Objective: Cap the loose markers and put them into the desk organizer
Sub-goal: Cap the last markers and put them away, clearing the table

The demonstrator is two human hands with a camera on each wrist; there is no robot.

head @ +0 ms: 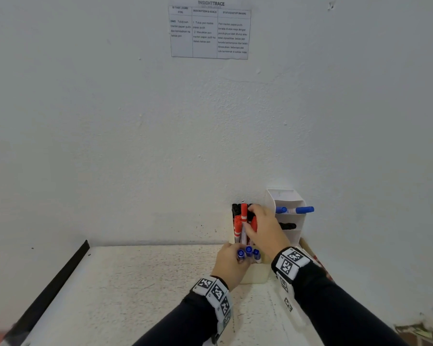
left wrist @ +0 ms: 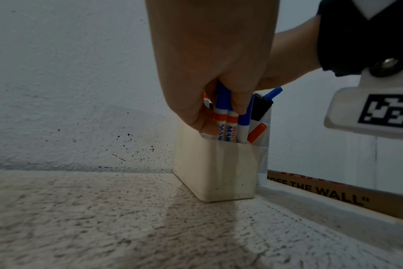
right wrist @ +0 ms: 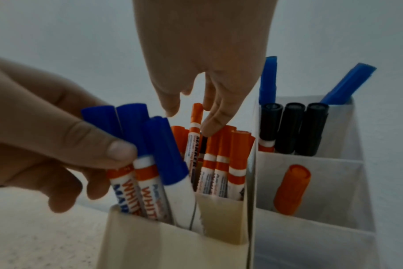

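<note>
The left hand [right wrist: 46, 138] gripped 3 blue-capped markers [right wrist: 147, 154] together, thumb and curled fingers closed around them, and their lower ends stood inside the front compartment of the cream organizer [left wrist: 219, 172]. The right hand [head: 265, 227] reached from above into the compartment behind, where several red-capped markers [right wrist: 225, 160] stood upright. Its fingertips [right wrist: 209, 127] touched 1 taller red-capped marker [right wrist: 196, 125]; whether they really pinched it, I could not tell. Just beside it, on the right, stood a white tiered organizer [right wrist: 347, 182] with 3 black-capped markers [right wrist: 292, 127], 2 blue-capped ones [right wrist: 268, 78] behind them, and 1 red-capped marker [right wrist: 291, 189] lower in front. Both organizers stood on the speckled desk [head: 140, 283] at the wall.
</note>
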